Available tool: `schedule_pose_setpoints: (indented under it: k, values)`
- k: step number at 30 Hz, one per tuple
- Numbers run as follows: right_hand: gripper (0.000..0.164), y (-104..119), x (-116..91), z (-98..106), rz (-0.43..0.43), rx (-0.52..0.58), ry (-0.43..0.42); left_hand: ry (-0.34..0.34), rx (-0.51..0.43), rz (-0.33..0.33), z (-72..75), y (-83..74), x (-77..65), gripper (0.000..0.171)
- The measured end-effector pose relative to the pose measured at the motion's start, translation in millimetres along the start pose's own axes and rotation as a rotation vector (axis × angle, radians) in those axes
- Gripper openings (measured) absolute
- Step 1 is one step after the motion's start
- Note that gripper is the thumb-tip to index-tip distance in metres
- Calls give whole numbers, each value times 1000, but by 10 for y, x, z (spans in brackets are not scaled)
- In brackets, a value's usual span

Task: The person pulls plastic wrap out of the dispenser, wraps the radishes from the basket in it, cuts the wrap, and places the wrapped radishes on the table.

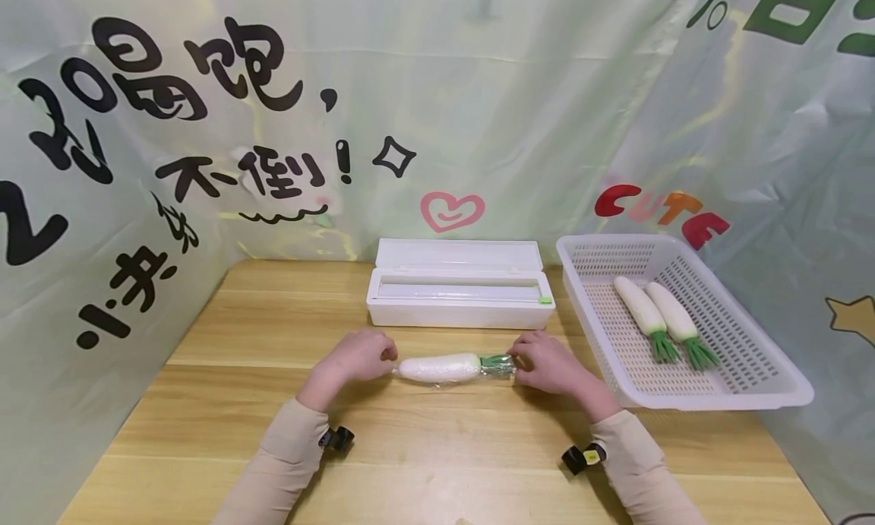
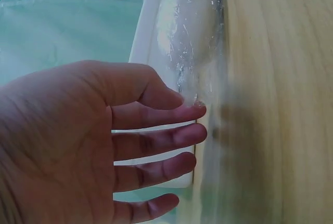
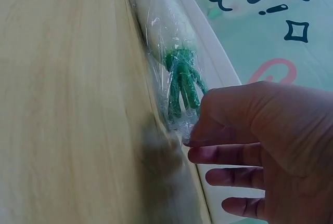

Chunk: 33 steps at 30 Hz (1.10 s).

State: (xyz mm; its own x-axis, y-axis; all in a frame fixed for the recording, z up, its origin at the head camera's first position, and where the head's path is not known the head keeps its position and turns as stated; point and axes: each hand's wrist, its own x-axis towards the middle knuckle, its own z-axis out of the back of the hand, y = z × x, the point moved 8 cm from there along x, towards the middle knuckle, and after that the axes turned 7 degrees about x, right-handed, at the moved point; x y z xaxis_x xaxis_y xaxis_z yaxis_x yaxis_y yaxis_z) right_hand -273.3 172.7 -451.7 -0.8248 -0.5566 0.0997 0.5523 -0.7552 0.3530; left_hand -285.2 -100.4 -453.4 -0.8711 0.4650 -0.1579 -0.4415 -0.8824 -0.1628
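Note:
A white radish (image 1: 440,368) with green stalks, wrapped in clear plastic film, lies crosswise between my two hands over the wooden table. My left hand (image 1: 361,355) pinches the twisted film end (image 2: 190,91) at the radish's tip between thumb and index finger, the other fingers held apart. At the leafy end, my right hand (image 1: 547,362) pinches the film past the green stalks (image 3: 182,86) with thumb and forefinger. Directly behind the radish stands a white cling film box (image 1: 461,312) with its lid raised and a roll inside.
To the right, a white perforated basket (image 1: 690,400) holds two more radishes (image 1: 666,320) with green tops. The wooden table (image 1: 437,464) ends at a printed fabric backdrop (image 1: 519,130) behind and on both sides.

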Motion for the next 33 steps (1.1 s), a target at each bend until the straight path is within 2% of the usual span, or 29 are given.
schedule_pose_setpoints:
  k: [5,13,17,20,28,33]
  values:
    - [34,-7,1,-5,-15,-2,5,22,-47,-4,-16,0,-21,11]
    - [13,15,9,-1,13,-18,-54,74,-114,-42,-60,-23,-43,12]
    - [8,51,12,4,47,-25,-85,83,-146,-19,-70,-15,-39,9]
    - [6,77,20,2,63,-25,-98,77,-167,-1,-70,-7,-26,11]
    - [6,130,66,-40,84,-17,-108,17,-128,-15,-57,19,-10,20]
    - [5,190,104,-81,89,-17,-111,-16,-131,21,-46,112,-58,19]
